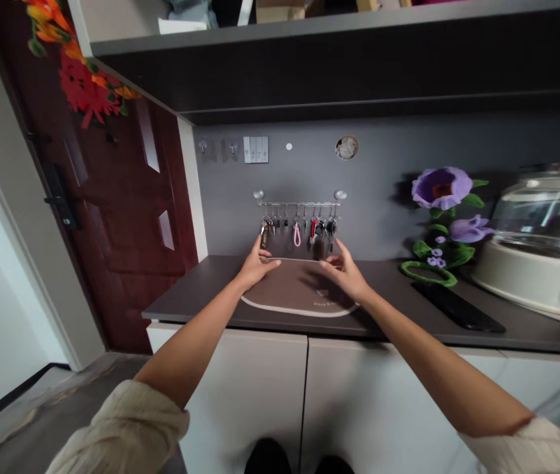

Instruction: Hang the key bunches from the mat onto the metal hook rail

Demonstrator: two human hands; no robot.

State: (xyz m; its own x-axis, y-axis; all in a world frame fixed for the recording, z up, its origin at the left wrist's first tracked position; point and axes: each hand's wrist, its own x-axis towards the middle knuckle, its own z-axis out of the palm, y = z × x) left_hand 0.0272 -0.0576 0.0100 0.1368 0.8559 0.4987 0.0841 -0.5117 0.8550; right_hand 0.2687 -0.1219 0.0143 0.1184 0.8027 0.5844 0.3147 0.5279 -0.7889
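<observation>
Both my hands reach forward over a brown mat with a pale rim [290,286] that lies on the dark countertop. My left hand [256,263] is at the mat's left side, thumb and fingers apart, with nothing seen in it. Over the mat's right part is my right hand [346,271], its fingers curved and spread, also holding nothing I can see. Just beyond the hands, several keys hang from a metal hook rail [300,204] on the grey wall. Among them are a pink loop strap [296,234] and a red key holder [314,229].
To the right stand purple knitted flowers [442,187], a black phone-like slab [458,306] and a white appliance with a clear cover [541,257]. A dark shelf [339,72] overhangs the counter. At the left is a dark red door [132,217]; white cabinet doors [255,388] are below.
</observation>
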